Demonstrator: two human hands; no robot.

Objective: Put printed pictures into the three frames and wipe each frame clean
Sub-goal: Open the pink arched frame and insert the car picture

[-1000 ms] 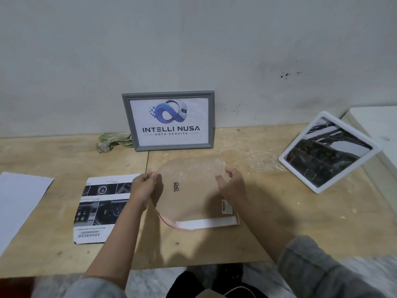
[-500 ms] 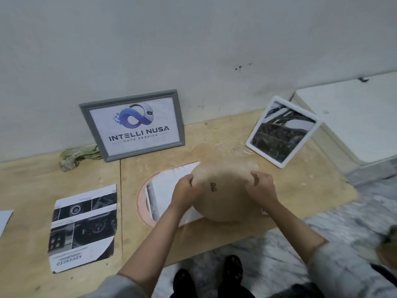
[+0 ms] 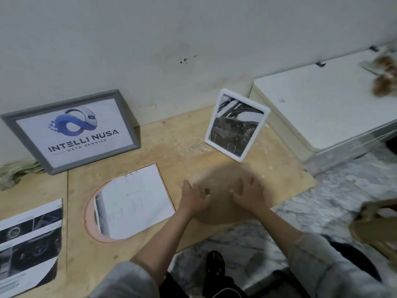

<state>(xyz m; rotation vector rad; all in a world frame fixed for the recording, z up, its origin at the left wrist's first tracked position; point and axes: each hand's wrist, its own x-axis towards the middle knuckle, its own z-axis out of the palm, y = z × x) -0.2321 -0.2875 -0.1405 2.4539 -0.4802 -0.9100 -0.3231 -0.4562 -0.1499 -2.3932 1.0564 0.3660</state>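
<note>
A matt plywood tabletop [image 3: 193,145] with a faintly rough grain. A grey frame [image 3: 71,131] with a dull painted finish holds a paper logo print. A white frame [image 3: 237,124] looks like smooth plastic. A round brown backing board [image 3: 221,188] looks like matt fibreboard. Crumpled green cloth [image 3: 17,172]. Glossy marbled floor [image 3: 343,190].

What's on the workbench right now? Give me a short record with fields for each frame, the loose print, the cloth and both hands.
grey frame: upright against wall, logo print inside
white frame: stands at back right, dark photo inside
arched frame: lies flat, back open, paper on it
backing board: brown, flat on bench, right of arched frame
left hand: on board's left edge
right hand: on board's right part
loose print: flat, far left
cloth: crumpled beside grey frame
</note>
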